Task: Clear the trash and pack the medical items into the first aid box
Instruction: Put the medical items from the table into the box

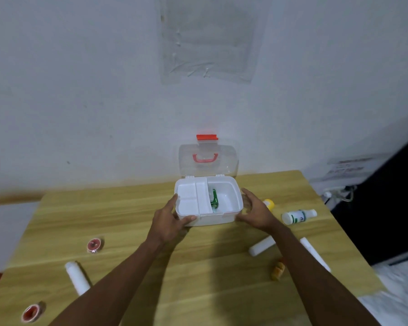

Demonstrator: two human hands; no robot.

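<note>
A white first aid box [231, 216] stands open at the far middle of the wooden table [127, 215], its clear lid [207, 158] with a red handle and latch upright against the wall. Inside, a white tray insert [191, 198] fills the left half and a green packet [214, 198] lies in the right half. My left hand [170, 222] grips the box's front left corner, thumb on the front wall. My right hand [254, 211] rests against the box's right side, fingers spread.
Right of the box lie a yellow-capped item [269, 204], a white bottle [298, 216], two white rolls [262, 246] [315, 254] and a small orange item [278, 270]. On the left lie two red tape rolls [94, 245] [31, 312] and a white roll [77, 277].
</note>
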